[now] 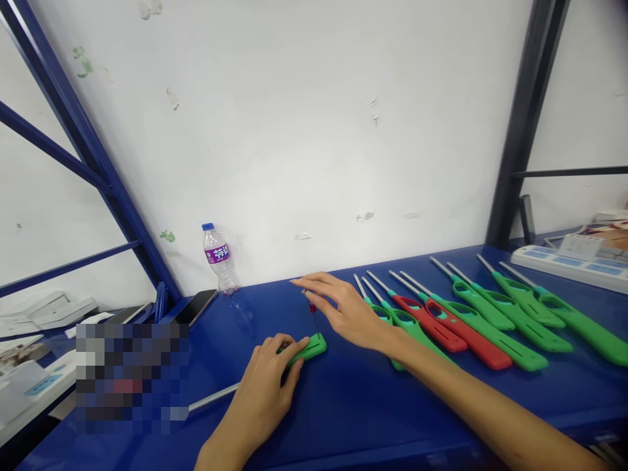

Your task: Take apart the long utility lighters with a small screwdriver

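My left hand [267, 386] presses down on a green long-nosed lighter [309, 348] lying on the blue bench [353, 405], fingers curled over its handle; its metal tube [213, 396] sticks out to the left. My right hand [338, 307] hovers just beyond the lighter's end, pinching a small screwdriver with a red handle [313, 306] whose thin shaft points down at the green handle.
A row of several green and red lighters [471, 320] lies to the right. A water bottle [218, 257] stands by the wall, with a dark phone [196, 306] next to it. White power strips [574, 261] sit at far right; blue frame posts rise at both sides.
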`<state>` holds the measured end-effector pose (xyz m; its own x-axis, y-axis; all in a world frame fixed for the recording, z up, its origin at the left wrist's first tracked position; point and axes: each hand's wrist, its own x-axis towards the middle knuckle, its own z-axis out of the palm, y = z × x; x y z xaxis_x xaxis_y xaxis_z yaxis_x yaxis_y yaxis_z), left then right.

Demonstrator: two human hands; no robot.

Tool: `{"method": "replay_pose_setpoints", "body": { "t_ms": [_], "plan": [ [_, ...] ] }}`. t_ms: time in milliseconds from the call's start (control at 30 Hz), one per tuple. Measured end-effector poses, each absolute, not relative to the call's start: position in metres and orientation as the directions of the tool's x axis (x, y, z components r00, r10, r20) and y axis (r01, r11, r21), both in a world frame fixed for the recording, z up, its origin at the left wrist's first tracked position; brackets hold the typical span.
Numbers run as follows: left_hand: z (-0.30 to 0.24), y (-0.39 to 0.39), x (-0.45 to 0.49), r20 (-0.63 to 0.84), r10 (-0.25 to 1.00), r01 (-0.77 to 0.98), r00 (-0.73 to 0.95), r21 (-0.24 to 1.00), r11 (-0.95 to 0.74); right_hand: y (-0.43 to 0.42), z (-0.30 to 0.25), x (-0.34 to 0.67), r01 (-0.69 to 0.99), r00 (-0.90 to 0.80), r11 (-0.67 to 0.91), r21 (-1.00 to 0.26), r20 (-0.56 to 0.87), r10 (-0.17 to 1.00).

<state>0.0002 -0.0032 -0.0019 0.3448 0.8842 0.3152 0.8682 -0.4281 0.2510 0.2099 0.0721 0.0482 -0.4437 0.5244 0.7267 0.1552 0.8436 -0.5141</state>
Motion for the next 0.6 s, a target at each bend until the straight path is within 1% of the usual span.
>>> {"method": "replay_pose_setpoints", "body": {
  "t_ms": [67, 233, 400, 500, 600],
  "plan": [
    [-0.0009, -0.0034, 0.0006, 0.306, 0.887, 0.868, 0.346, 0.255, -0.426, 0.0735, 0.049, 0.2107, 0.15, -0.43, 0.83, -0.537, 0.72, 0.544],
    [0.0003, -0.0043, -0.0002, 0.287, 0.895, 0.872, 0.342, 0.257, -0.416, 0.0737, 0.0492, 0.2125, 0.305, -0.371, 0.816, -0.491, 0.728, 0.577],
    [-0.0018, -0.0041, -0.0015, 0.287, 0.894, 0.876, 0.344, 0.246, -0.416, 0.0751, 0.0492, 0.2132, 0.272, -0.428, 0.834, -0.48, 0.716, 0.551],
    [-0.0027, -0.0035, -0.0015, 0.297, 0.888, 0.873, 0.352, 0.238, -0.425, 0.0775, 0.049, 0.2138, 0.321, -0.41, 0.805, -0.499, 0.692, 0.593],
    [-0.0026, -0.003, -0.0009, 0.304, 0.884, 0.872, 0.355, 0.234, -0.431, 0.0764, 0.0495, 0.2142, 0.379, -0.395, 0.791, -0.481, 0.689, 0.608]
  ]
}}
